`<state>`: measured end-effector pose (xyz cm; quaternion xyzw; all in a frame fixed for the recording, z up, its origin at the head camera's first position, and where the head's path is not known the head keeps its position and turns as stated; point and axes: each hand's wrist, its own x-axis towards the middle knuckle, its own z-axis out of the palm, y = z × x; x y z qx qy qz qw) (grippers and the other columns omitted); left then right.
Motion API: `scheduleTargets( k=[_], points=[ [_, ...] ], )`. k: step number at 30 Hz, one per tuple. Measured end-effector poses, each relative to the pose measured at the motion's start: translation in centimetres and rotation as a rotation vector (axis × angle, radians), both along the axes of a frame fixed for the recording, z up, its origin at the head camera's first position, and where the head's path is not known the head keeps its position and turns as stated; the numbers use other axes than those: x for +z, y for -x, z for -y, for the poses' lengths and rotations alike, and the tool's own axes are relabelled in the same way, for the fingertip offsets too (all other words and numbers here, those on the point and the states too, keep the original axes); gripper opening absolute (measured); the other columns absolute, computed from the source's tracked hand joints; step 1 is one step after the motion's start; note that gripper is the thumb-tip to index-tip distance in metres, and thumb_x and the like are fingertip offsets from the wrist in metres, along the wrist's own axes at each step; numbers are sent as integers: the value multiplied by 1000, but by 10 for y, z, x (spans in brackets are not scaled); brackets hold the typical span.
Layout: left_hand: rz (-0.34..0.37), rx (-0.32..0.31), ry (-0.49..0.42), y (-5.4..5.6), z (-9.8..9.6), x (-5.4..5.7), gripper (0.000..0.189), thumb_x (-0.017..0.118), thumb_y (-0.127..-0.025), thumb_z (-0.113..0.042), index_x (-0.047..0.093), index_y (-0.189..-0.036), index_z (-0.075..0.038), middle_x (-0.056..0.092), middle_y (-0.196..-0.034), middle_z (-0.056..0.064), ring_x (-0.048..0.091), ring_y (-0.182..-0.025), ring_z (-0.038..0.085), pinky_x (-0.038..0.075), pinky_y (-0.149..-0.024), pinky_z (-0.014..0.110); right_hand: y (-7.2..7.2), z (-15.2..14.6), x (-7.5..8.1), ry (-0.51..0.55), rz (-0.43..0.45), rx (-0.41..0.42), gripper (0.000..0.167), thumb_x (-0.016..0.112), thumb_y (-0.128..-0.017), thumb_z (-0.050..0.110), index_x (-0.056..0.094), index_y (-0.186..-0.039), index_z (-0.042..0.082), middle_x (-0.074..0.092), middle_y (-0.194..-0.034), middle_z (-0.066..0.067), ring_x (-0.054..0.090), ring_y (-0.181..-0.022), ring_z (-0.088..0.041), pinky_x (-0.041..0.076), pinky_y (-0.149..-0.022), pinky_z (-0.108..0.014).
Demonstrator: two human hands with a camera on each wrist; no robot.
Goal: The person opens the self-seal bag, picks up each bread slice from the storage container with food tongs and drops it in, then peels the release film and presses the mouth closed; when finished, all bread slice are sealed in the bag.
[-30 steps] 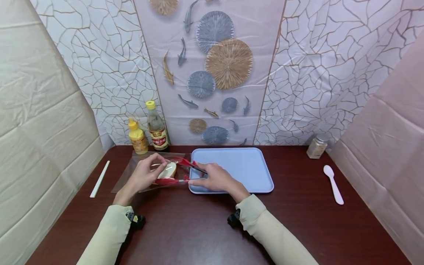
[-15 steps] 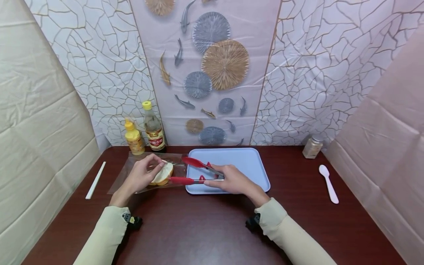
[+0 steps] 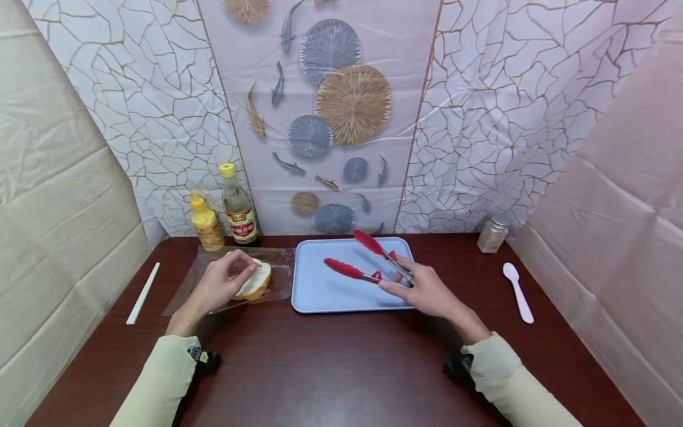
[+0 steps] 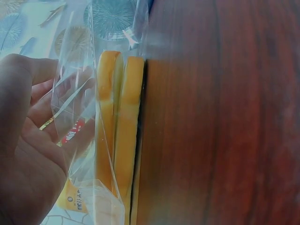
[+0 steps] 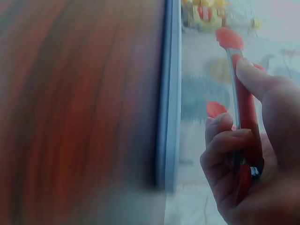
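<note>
My left hand (image 3: 223, 283) pinches the upper film of a clear plastic bag (image 3: 280, 273) between thumb and fingertips. Inside the bag lie two stacked bread slices (image 3: 258, 281), white on top with an orange-brown crust. Seen edge-on in the left wrist view, the bread (image 4: 127, 122) rests flat under the raised film. My right hand (image 3: 429, 290) grips red-tipped metal tongs (image 3: 347, 268) by their handles. The tongs' arms are spread with nothing between the tips, and they hang over the blue tray (image 3: 320, 296). In the right wrist view the fingers curl round the tongs (image 5: 246, 103).
Behind the bag stand a yellow squeeze bottle (image 3: 207, 228) and a glass sauce bottle (image 3: 241, 216). White chopsticks (image 3: 143, 293) lie at the left. A small spice jar (image 3: 493, 235) and a white spoon (image 3: 519, 293) sit at the right. Patterned cloth hangs behind the table.
My right hand has drawn the tongs out of the bag and rightward over the tray, with nothing in their tips. My left hand keeps its pinch on the bag, and the bread stays inside.
</note>
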<state>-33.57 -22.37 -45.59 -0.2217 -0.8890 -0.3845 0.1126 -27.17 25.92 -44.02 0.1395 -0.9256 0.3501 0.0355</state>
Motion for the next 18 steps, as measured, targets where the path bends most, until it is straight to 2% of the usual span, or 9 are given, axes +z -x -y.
scheduleTargets(
  k=[4, 6, 9, 13, 18],
  points=[
    [-8, 6, 19, 0, -1, 1, 10, 72, -106, -25, 70, -110, -15, 76, -111, 5, 74, -113, 25, 60, -98, 51, -6, -31, -3, -12, 2, -94, 84, 78, -95, 62, 54, -152, 6, 65, -94, -3, 58, -81, -18, 47, -69, -29],
    [-13, 9, 28, 0, -1, 1, 10, 72, -106, -25, 70, -110, -16, 76, -111, 4, 73, -112, 23, 60, -97, 51, -10, -45, -5, -20, 4, -131, 77, 78, -95, 60, 56, -147, 7, 65, -94, -3, 59, -83, -18, 47, -68, -29],
    [-14, 9, 27, 1, 0, 1, 11, 72, -106, -25, 70, -110, -15, 75, -111, 5, 73, -113, 24, 60, -98, 52, -16, -64, -6, -25, 16, -173, 68, 77, -96, 61, 58, -134, 8, 64, -91, -5, 58, -76, -19, 47, -64, -29],
    [1, 6, 19, 1, 1, -1, 12, 72, -107, -25, 70, -111, -14, 75, -112, 7, 74, -115, 29, 61, -99, 56, -23, -85, -5, -39, 33, -226, 70, 76, -95, 63, 57, -134, 9, 64, -90, -6, 57, -73, -19, 47, -63, -29],
    [6, 7, 15, 0, 2, -3, 13, 72, -107, -27, 69, -110, -14, 75, -112, 8, 75, -116, 33, 61, -99, 58, -24, -107, -4, -68, 9, -291, 68, 75, -97, 62, 57, -133, 7, 65, -91, -8, 57, -76, -20, 45, -64, -31]
  ],
)
